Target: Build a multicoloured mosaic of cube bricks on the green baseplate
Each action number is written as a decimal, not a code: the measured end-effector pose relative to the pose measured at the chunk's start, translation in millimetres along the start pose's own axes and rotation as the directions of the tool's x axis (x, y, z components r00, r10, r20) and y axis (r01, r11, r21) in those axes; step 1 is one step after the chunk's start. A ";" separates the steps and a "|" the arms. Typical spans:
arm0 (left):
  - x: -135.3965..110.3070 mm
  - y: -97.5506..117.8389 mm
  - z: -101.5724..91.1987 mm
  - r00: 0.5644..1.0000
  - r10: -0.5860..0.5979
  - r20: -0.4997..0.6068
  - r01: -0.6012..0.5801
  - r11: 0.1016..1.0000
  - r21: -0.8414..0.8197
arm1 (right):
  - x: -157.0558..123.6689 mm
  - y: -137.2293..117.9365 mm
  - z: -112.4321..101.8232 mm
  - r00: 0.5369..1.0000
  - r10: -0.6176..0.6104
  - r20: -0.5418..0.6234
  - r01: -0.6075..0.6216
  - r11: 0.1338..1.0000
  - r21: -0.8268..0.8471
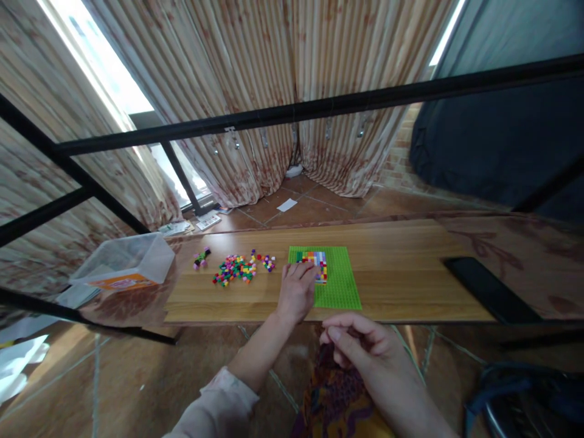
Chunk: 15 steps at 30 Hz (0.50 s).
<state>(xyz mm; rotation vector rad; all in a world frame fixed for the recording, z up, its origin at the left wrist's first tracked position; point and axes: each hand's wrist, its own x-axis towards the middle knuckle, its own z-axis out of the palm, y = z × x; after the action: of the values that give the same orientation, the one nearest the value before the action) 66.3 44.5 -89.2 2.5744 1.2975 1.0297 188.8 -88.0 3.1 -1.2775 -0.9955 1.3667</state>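
A green studded baseplate (344, 286) lies on the wooden board, with small coloured building bricks (323, 267) set in rows near its upper left. My left hand (295, 292) reaches over the plate's left part, its bent fingers close together at the bricks. Its fingertips are partly hidden, so I cannot see what they hold. Below the board's front edge is my right hand (360, 344), thumb and fingers curled into a pinch; anything between them is too small to make out. To the left lies a pile of loose bricks (235, 269) in mixed colours.
The wooden board (401, 267) carries a small cluster of pink, green and black bricks (201, 258) at left. A clear plastic bin (128, 258) stands at its left end, a black phone-like slab (490, 289) at its right. Black metal bars (292, 114) cross beyond.
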 end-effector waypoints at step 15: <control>-87.6 -75.8 -46.1 0.810 -0.541 -0.229 0.553 0.833 -0.011 | 3.6 21.2 -7.1 0.997 0.074 -0.001 -0.074 0.997 -0.001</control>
<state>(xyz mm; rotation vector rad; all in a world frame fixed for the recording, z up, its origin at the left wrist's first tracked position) -49.6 18.1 -126.9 1.9350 1.9882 1.1780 193.5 -88.7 -19.1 -1.3264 -0.9567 1.4222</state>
